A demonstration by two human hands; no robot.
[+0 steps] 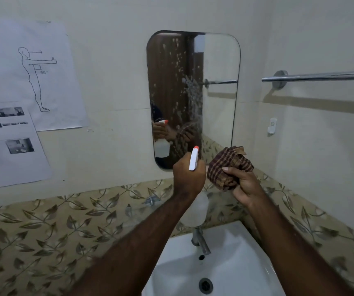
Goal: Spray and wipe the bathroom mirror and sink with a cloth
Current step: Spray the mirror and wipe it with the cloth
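Head view: the left hand [188,175] is clenched around the spray bottle [193,158], misting the mirror [216,60] at twelve o'clock; the right hand [243,185] fists the cloth [228,166]. Left unwiped, droplets may run down and streak toward the sink [236,272] at six.
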